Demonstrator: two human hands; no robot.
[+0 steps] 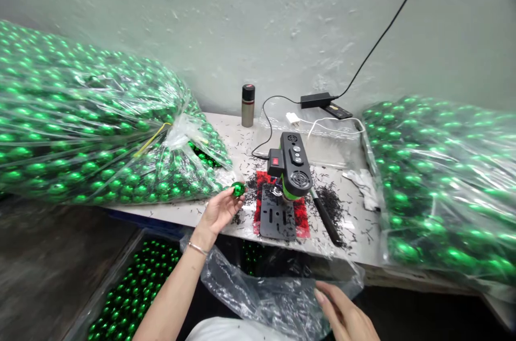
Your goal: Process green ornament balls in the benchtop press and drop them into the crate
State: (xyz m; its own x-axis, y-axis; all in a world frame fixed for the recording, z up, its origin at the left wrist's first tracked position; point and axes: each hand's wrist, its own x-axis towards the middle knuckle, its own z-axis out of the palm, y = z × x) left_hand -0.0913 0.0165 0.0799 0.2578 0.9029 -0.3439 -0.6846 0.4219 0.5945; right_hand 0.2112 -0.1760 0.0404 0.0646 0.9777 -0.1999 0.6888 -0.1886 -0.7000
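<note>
Between the fingertips of my left hand (220, 209) is a shiny green ball (238, 189), held over the table edge beside the opening of the large left bag. My right hand (344, 311) is low at the right, its fingers against a clear plastic bag (274, 295) spread over my lap. A small black machine (296, 164) with a red switch stands on the table, over a slotted black plate (278, 215) on a red mat (302, 217). Small black bits (330, 204) lie scattered around it.
Large clear bags of green balls lie at left (80, 137) and right (439, 185). Behind are a bottle (248, 106), a clear tray (334, 153) and a power adapter (315, 100). A black-handled tool (327, 221) is beside the machine. More green balls (137, 282) sit below the table.
</note>
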